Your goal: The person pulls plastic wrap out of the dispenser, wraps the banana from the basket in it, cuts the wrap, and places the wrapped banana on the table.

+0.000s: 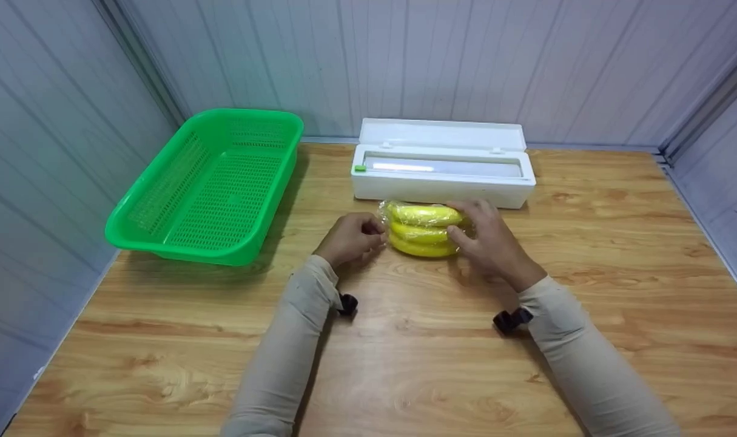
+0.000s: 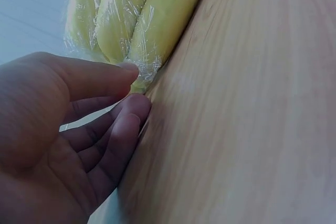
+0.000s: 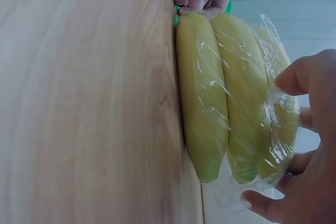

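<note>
A bunch of yellow bananas (image 1: pixel 426 232) lies on the table, wrapped in clear plastic film (image 3: pixel 212 82) that is wrinkled and shiny. At the bunch's left end my left hand (image 1: pixel 353 238) pinches the edge of the film between thumb and fingertips, close to the tabletop. Around the right end curves my right hand (image 1: pixel 492 240), its thumb on the upper side and its fingers along the far side and the tip end. In the right wrist view, loose film bunches up under those fingers (image 3: pixel 262 205). The left wrist view shows the left thumb (image 2: pixel 100 77) right at the gathered film.
Just behind the bananas stands a long white film dispenser box (image 1: pixel 441 188) with its lid (image 1: pixel 444 133) raised and a small green slider (image 1: pixel 360 168) at the left. A green perforated basket (image 1: pixel 265 233) sits at the left of the wooden table (image 1: pixel 404 364). Panelled walls enclose the back and sides.
</note>
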### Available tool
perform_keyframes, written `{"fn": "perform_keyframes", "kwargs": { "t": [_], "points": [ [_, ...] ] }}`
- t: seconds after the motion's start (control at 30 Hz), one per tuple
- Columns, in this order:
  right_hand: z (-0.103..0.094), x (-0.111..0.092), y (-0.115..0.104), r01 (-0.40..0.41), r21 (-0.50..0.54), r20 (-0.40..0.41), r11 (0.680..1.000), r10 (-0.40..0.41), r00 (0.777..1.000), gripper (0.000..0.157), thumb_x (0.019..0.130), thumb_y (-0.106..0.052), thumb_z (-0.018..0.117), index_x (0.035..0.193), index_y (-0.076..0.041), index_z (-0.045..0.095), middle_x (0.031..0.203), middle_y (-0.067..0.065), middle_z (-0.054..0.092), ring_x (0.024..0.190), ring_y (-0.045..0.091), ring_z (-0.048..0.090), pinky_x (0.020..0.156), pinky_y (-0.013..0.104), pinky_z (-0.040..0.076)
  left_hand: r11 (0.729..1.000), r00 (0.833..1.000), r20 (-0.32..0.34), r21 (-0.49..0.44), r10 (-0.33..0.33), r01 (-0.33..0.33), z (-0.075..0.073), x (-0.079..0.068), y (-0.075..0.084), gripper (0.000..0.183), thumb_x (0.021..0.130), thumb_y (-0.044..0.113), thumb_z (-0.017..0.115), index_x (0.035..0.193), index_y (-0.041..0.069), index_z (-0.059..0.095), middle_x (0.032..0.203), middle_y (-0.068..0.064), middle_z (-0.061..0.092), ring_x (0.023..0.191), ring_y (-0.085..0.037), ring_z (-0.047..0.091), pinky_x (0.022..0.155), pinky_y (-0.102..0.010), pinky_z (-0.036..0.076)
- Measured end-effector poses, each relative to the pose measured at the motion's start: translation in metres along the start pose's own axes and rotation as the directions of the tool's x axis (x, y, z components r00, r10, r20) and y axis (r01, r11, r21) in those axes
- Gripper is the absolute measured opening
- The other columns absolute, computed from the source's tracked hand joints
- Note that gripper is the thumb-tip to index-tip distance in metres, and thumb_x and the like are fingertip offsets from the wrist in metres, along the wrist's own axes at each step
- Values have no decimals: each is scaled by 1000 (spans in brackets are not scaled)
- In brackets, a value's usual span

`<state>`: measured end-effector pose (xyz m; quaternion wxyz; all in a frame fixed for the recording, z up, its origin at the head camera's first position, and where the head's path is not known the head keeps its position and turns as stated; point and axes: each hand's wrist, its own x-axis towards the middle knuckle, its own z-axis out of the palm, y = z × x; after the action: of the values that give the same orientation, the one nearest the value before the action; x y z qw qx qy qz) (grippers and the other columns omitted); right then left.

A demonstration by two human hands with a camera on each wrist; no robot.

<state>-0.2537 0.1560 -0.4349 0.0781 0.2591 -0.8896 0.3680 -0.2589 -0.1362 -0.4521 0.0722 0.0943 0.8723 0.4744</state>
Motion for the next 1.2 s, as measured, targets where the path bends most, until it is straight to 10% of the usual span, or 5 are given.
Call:
{"fn": "perform_keyframes", "kwargs": {
  "t": [1.2],
  "points": [
    [1, -6, 6, 83, 8, -122, 996, -82, 989, 56, 97, -29, 66, 147, -10, 50, 141, 20, 49, 128, 37, 46, 102, 59, 39, 999, 999, -26, -31, -29, 28, 2, -1, 0, 8, 97, 18, 66, 99, 14, 72, 92, -3, 69, 71, -17, 59, 58, -29, 50]
  ]
}}
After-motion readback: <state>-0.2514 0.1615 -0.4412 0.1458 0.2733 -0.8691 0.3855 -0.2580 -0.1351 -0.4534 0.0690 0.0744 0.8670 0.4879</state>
